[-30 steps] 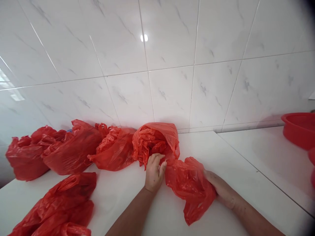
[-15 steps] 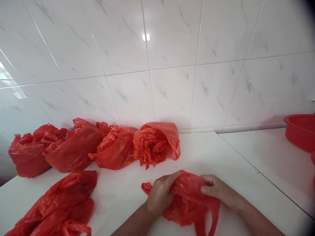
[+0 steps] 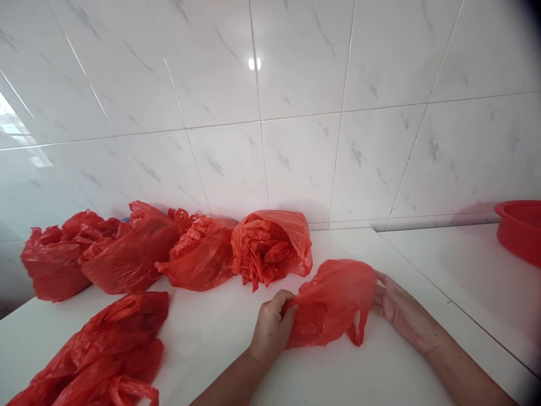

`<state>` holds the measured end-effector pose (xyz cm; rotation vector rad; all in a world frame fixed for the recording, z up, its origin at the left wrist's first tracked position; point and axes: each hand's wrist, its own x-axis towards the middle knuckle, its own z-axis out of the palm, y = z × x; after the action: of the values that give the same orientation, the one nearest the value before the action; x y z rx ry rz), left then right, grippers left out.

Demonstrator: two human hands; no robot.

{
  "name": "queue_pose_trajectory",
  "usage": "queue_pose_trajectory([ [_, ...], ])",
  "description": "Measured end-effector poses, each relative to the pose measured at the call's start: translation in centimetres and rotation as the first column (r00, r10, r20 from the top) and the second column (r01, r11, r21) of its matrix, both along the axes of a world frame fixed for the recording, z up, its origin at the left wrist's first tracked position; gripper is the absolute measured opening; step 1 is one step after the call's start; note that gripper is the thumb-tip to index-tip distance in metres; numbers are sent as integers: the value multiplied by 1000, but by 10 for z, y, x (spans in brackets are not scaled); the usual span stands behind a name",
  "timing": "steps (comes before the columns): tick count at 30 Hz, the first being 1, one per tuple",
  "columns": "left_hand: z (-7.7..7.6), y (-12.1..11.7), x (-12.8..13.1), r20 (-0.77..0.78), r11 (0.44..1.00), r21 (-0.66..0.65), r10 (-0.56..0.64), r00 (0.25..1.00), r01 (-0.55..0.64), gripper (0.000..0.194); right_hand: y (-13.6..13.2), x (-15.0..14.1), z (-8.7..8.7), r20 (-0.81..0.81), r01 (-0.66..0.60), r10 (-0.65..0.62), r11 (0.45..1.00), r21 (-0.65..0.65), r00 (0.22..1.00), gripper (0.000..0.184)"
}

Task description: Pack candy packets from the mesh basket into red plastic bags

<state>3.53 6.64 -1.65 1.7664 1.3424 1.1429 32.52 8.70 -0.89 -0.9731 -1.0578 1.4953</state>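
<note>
A thin red plastic bag (image 3: 329, 304) is stretched between my hands above the white table, its handle loops hanging at the lower right. My left hand (image 3: 274, 324) is closed in a fist round the bag's gathered left side. At the opposite edge, my right hand (image 3: 395, 304) holds the bag by its fingers, the tips partly hidden behind the film. To the left, a loose heap of red plastic bags (image 3: 105, 349) lies on the table.
Along the tiled wall (image 3: 296, 158) stand several stuffed red bags, the nearest a bag full of crumpled bags (image 3: 270, 248). A red plastic basin (image 3: 522, 234) sits at the far right. A seam (image 3: 422, 276) crosses the white table (image 3: 203, 332).
My right hand has moved up and right to the bag's far edge, and the bag has spread out from a crumpled bunch. My left hand has shifted slightly and closed more tightly.
</note>
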Motion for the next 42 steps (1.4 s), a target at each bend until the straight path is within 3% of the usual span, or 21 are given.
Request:
queue_pose_trajectory([
  [2,0,1,1,224,993,-111,55,973,-31,11,-6,-11,7,29,-169,168,985,23,985,68],
  [4,2,0,6,413,981,-190,50,909,32,16,-12,-23,11,112,-294,289,955,32,951,71],
  [9,10,-14,28,652,914,-253,-80,754,316,28,-27,-62,7,265,-400,373,915,56,889,32],
  [13,7,-21,38,645,879,-270,-138,751,393,29,-31,-84,7,337,-188,198,980,-63,920,27],
  [16,3,-15,31,666,898,-291,-57,744,330,27,-25,-80,3,60,-60,65,994,-92,996,28],
  [19,1,-6,21,686,923,-293,21,727,250,26,-13,-61,-8,-165,61,-82,990,-125,983,21],
  [23,1,-3,16,611,940,-293,46,790,172,24,2,-36,-18,-271,174,-209,973,-148,940,21],
  [29,2,-10,19,537,941,-287,5,844,177,29,6,-21,-15,-308,280,-337,936,-216,890,36],
  [31,4,-13,18,443,977,-202,29,896,68,22,4,-21,-13,-277,254,-285,957,-143,918,37],
  [33,6,-16,15,273,997,53,34,962,-50,25,0,-24,-10,-178,210,-215,977,-46,960,38],
  [35,5,-21,12,43,921,390,2,999,-19,48,-7,-34,-7,-35,138,-139,990,-32,990,34],
  [37,1,-25,12,-178,809,571,-40,983,136,72,-15,-47,-2,86,10,-6,999,-47,996,26],
  [39,-5,-27,16,-304,797,554,-75,950,241,91,-22,-59,5,207,-132,136,991,-33,969,26],
  [42,-11,-24,22,-291,910,349,-120,949,222,108,-28,-70,15,360,-225,213,974,-8,908,29],
])
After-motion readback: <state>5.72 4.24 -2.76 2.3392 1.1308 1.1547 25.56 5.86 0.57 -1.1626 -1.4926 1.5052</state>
